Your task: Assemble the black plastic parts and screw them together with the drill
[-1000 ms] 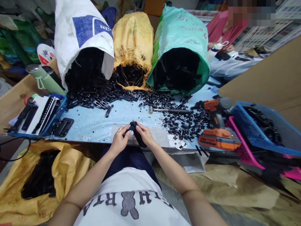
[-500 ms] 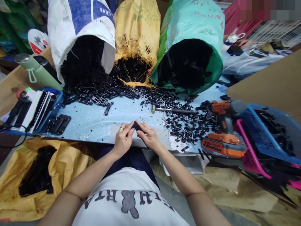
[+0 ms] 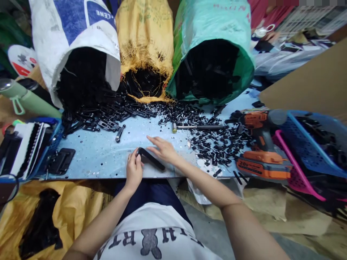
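Observation:
My left hand [image 3: 135,167] grips one end of a long black bar-shaped part [image 3: 153,160] near the table's front edge. Its other end slants down to the right. My right hand [image 3: 165,150] is off the part, just above and to its right, with fingers stretched out to the left and nothing in them. Beyond my hands, a small hammer [image 3: 200,127] lies across the table, its head to the left. A single small black link-shaped piece [image 3: 120,133] lies apart from the heap of similar pieces [image 3: 108,117].
Black-headed screws [image 3: 211,146] are heaped right of my hands. An orange cordless drill [image 3: 261,159] and a blue basket [image 3: 311,144] stand farther right. White [image 3: 76,32], yellow [image 3: 146,36] and green [image 3: 214,21] sacks lie open behind. Another person's hand [image 3: 272,36] shows at upper right.
Both hands were together on the black part. My right hand has let go and moved up; my left hand keeps hold, and the part now shows lengthwise. The view has shifted slightly.

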Tool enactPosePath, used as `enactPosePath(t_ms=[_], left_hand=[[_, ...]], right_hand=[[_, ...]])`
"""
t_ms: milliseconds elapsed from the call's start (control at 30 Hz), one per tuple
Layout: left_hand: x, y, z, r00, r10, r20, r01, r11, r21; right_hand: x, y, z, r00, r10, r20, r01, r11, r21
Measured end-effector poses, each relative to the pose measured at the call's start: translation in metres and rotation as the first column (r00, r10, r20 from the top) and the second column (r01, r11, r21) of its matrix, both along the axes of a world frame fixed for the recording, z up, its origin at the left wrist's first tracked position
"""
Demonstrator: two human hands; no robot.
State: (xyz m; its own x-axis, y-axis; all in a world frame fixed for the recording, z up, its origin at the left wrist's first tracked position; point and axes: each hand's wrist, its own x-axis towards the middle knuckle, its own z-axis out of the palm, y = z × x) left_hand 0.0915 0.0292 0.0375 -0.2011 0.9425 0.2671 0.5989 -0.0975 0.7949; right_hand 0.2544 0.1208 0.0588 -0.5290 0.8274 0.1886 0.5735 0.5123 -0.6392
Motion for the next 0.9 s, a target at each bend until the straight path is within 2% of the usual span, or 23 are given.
enactPosePath(t_ms=[67,133,167,267,333,400,467,533,633,733,833,900], left_hand=[[-0.009,-0.009,-0.012,0.985,0.015,-0.173,-0.011,1.000,0.022],[-0.021,-0.016,-0.021,0.940,0.004,-0.341,0.028,0.996,0.087],[-0.026,-0.018,-0.025,0.918,0.005,-0.397,0.049,0.991,0.124],[-0.033,-0.021,-0.033,0.870,0.041,-0.492,0.076,0.973,0.217],[-0.032,-0.021,-0.037,0.847,0.046,-0.529,0.093,0.968,0.234],[-0.030,-0.021,-0.040,0.823,0.033,-0.567,0.109,0.971,0.215],[-0.030,-0.021,-0.041,0.806,0.017,-0.591,0.122,0.973,0.195],[-0.030,-0.020,-0.041,0.798,0.005,-0.603,0.139,0.971,0.193],[-0.032,-0.020,-0.041,0.800,-0.013,-0.600,0.158,0.969,0.190],[-0.032,-0.019,-0.037,0.816,-0.021,-0.577,0.170,0.964,0.205],[-0.028,-0.013,-0.023,0.820,0.002,-0.572,0.162,0.958,0.235],[-0.022,-0.003,-0.008,0.778,-0.113,-0.618,0.262,0.953,0.155]], right_hand=[[0.020,0.052,0.014,0.987,-0.117,0.108,0.104,0.988,0.117],[0.045,0.114,0.029,0.936,-0.326,0.134,0.294,0.932,0.214],[0.057,0.147,0.034,0.890,-0.432,0.147,0.389,0.887,0.250],[0.083,0.242,0.043,0.670,-0.715,0.198,0.656,0.696,0.291],[0.089,0.295,0.041,0.556,-0.793,0.249,0.747,0.608,0.269],[0.090,0.335,0.036,0.503,-0.816,0.286,0.789,0.568,0.232],[0.090,0.360,0.031,0.481,-0.826,0.294,0.809,0.547,0.214],[0.092,0.369,0.028,0.467,-0.836,0.288,0.815,0.533,0.228],[0.095,0.355,0.029,0.492,-0.819,0.297,0.775,0.567,0.280],[0.098,0.317,0.034,0.509,-0.780,0.365,0.711,0.620,0.332],[0.107,0.267,0.038,0.489,-0.720,0.493,0.656,0.676,0.336],[0.117,0.232,0.039,0.501,-0.659,0.561,0.602,0.731,0.322]])
